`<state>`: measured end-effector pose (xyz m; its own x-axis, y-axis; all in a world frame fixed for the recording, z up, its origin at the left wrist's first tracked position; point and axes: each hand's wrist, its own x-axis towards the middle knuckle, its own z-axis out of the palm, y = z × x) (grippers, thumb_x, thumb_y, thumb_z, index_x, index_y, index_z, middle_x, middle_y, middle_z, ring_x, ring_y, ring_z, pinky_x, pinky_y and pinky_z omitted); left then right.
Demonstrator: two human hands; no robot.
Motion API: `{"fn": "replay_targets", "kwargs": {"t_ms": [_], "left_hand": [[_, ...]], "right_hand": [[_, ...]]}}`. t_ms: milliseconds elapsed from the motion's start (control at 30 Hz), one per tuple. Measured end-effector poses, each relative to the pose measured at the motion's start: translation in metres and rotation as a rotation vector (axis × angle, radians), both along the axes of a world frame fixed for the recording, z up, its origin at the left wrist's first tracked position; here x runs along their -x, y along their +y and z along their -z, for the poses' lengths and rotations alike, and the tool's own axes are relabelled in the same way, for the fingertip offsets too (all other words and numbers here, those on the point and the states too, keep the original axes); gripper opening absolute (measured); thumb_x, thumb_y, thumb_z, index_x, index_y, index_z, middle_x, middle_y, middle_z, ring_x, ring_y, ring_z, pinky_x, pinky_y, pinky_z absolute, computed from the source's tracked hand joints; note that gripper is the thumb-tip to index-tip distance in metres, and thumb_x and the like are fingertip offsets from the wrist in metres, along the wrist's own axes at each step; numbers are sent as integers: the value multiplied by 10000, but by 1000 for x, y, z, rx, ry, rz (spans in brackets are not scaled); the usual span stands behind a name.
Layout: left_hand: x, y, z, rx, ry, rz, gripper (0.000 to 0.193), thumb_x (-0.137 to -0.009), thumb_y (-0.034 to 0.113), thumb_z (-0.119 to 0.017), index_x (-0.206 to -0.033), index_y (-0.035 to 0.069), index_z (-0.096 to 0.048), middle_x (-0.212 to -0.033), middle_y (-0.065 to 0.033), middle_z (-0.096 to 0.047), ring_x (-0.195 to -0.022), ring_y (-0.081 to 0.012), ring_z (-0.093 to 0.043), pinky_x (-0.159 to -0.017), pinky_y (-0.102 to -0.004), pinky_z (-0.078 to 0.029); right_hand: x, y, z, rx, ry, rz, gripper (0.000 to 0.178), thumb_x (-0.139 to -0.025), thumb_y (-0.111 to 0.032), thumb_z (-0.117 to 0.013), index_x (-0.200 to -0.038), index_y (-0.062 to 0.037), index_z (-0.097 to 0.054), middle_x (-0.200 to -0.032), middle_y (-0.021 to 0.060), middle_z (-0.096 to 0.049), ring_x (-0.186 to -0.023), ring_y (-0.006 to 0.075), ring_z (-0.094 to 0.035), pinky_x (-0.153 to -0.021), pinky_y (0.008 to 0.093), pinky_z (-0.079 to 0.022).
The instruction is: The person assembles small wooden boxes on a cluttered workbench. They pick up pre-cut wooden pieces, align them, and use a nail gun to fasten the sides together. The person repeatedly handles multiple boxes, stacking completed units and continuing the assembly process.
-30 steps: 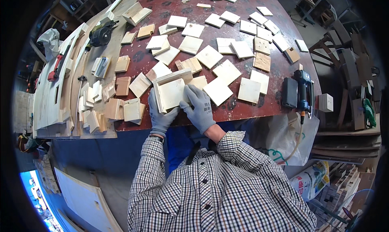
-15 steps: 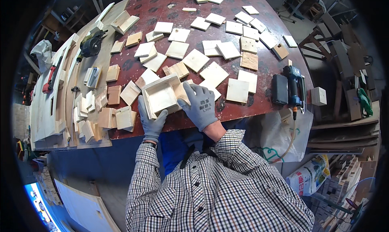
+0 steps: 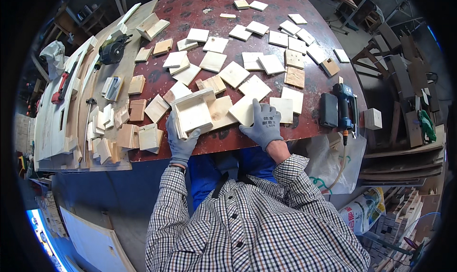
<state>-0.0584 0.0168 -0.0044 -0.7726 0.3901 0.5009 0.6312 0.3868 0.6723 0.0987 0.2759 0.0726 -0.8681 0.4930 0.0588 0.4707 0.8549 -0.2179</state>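
Observation:
My left hand (image 3: 182,141), in a grey glove, grips the near left corner of a shallow wooden box (image 3: 193,116), thumb over its front edge and fingers along the outer side. The box sits tilted at the table's near edge, its open face toward me. My right hand (image 3: 263,125), gloved alike, is at the right corner of a pale square board (image 3: 243,110), thumb and fingers on either side of it. Another wooden board (image 3: 220,111) lies between the box and that square. Right of my fingertips lies one more square board (image 3: 282,109).
Many loose wooden squares cover the dark red table (image 3: 152,74). A blue-black nail gun (image 3: 346,108) with a hose rests at the right edge. Wood offcuts (image 3: 102,120), a red-handled tool (image 3: 59,89) and a dark round-bodied tool (image 3: 113,52) lie at left.
My right hand has left the box's right side and moved right to the square board. My left hand still holds the box, which has shifted slightly.

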Motion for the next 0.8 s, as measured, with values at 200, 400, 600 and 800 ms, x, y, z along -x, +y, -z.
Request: {"fn": "replay_targets", "kwargs": {"t_ms": [200, 400, 600, 800], "left_hand": [[-2, -6, 4, 56, 19, -56, 1163, -697, 223, -972, -1627, 35, -299, -1557, -197, -412, -1438, -385, -450, -1232, -474, -375], [-3, -2, 7, 62, -30, -28, 1187, -666, 119, -942, -1638, 35, -266, -1614, -227, -389, -1505, -424, -370, -1268, -515, -324], [-6, -3, 4, 56, -54, -44, 1180, -637, 89, -926, -1626, 22, -287, -1610, -240, -382, -1504, -431, -375, -1271, -504, -327], [-6, -4, 5, 44, -64, -52, 1180, -639, 109, -922, -1626, 17, -283, -1603, -242, -386, -1505, -432, -375, -1272, -504, -330]], "right_hand": [[-50, -6, -11, -44, 140, 49, 973, -751, -564, -819, -1512, -67, -470, -1288, 182, -554, -1180, 382, -524, -1002, 547, -384], [-98, 56, -16, -74, 109, 410, 960, -757, -603, -817, -1484, -63, -500, -1235, 181, -588, -1146, 382, -553, -972, 557, -402], [-83, 65, -21, -110, 63, 380, 955, -776, -630, -794, -1492, -72, -500, -1241, 185, -596, -1136, 378, -578, -964, 556, -421], [-51, 34, -3, -124, -54, 328, 948, -759, -548, -847, -1509, -96, -484, -1245, 150, -568, -1106, 358, -584, -923, 535, -439]]}}
